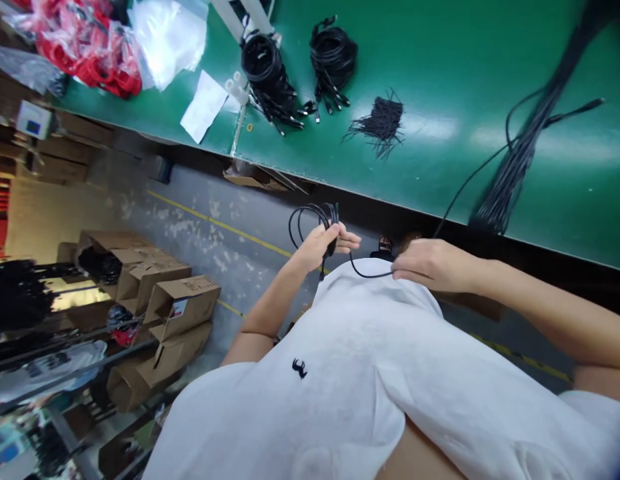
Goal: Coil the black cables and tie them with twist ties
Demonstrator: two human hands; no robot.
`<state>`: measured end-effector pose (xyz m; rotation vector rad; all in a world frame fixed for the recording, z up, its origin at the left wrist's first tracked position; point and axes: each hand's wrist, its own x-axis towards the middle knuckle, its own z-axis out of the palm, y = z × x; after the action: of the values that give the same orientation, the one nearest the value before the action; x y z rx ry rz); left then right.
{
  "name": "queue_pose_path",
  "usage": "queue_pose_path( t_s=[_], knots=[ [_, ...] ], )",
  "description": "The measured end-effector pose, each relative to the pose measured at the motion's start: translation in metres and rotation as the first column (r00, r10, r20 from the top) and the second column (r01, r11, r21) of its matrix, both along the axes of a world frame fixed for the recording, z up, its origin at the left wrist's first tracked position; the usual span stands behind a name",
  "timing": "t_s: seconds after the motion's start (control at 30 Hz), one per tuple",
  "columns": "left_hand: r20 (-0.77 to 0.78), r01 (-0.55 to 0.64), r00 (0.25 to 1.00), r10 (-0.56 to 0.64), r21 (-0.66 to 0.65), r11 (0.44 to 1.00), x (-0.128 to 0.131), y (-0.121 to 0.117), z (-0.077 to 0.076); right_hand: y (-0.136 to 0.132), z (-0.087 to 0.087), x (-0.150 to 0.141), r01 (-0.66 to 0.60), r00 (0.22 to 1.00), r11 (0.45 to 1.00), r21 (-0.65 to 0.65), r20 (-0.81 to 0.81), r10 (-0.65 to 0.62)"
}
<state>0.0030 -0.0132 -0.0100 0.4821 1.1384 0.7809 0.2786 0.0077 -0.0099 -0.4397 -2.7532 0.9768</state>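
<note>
My left hand [324,244] pinches a small looped bundle of black cable [303,217] between thumb and fingers, in front of the white shirt. From that bundle the cable runs across to my right hand [430,265], whose fingers are closed around it. Past the right hand the same cable seems to rise over the bench edge towards a long hank of straight black cables [520,153] lying on the green bench [440,40]. A pile of short black ties [383,121] lies on the bench beyond my hands.
Two coiled cable bundles [333,57] sit further back, near a white paper [204,107] and white rolls [237,87]. Red items in clear plastic bags [90,50] lie at the far left. Open cardboard boxes [183,300] stand on the floor at left.
</note>
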Motion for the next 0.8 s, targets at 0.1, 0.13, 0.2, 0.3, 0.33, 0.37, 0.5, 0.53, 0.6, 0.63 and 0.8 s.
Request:
queue_pose_path(
  t_s=[0.1, 0.13, 0.2, 0.3, 0.33, 0.37, 0.5, 0.53, 0.6, 0.63, 0.8],
  knots=[
    [0.122, 0.229, 0.966, -0.229, 0.015, 0.973, 0.014, -0.012, -0.007, 0.017, 0.024, -0.021, 0.059, 0.998, 0.998, 0.004, -0.030, -0.059],
    [0.158, 0.292, 0.943, -0.293, 0.028, 0.956, 0.018, -0.016, -0.005, 0.023, 0.027, -0.023, 0.092, 0.995, 0.996, -0.011, -0.022, -0.092],
    [0.216, 0.373, 0.902, -0.375, 0.051, 0.926, 0.023, -0.023, 0.002, 0.035, 0.025, -0.024, 0.143, 0.990, 0.987, -0.078, 0.000, -0.143],
    [0.301, 0.352, 0.892, -0.338, 0.008, 0.936, 0.023, -0.028, 0.015, 0.054, 0.005, -0.015, 0.189, 0.982, 0.951, -0.245, 0.027, -0.188],
    [0.317, 0.306, 0.906, -0.280, -0.034, 0.951, 0.020, -0.027, 0.019, 0.061, -0.006, -0.006, 0.222, 0.975, 0.932, -0.287, 0.042, -0.219],
    [0.318, 0.241, 0.926, -0.205, -0.078, 0.967, 0.015, -0.027, 0.023, 0.069, -0.020, 0.007, 0.280, 0.960, 0.911, -0.304, 0.066, -0.273],
    [0.204, -0.188, 0.958, 0.201, -0.083, 0.979, -0.019, -0.020, 0.040, 0.096, -0.082, 0.092, 0.621, 0.769, 0.778, -0.091, 0.263, -0.583],
    [0.177, -0.285, 0.941, 0.290, -0.049, 0.957, -0.028, -0.018, 0.044, 0.098, -0.093, 0.112, 0.686, 0.686, 0.728, 0.007, 0.330, -0.649],
    [0.149, -0.408, 0.903, 0.402, 0.006, 0.913, -0.041, -0.014, 0.049, 0.092, -0.103, 0.135, 0.683, 0.600, 0.719, 0.132, 0.459, -0.655],
    [0.143, -0.424, 0.897, 0.418, 0.016, 0.905, -0.044, -0.012, 0.049, 0.084, -0.101, 0.136, 0.640, 0.601, 0.751, 0.162, 0.503, -0.621],
    [0.014, -0.234, 0.972, 0.233, 0.074, 0.969, -0.026, 0.000, 0.019, 0.025, -0.043, 0.071, 0.261, 0.918, 0.965, 0.008, 0.309, -0.250]
  ],
)
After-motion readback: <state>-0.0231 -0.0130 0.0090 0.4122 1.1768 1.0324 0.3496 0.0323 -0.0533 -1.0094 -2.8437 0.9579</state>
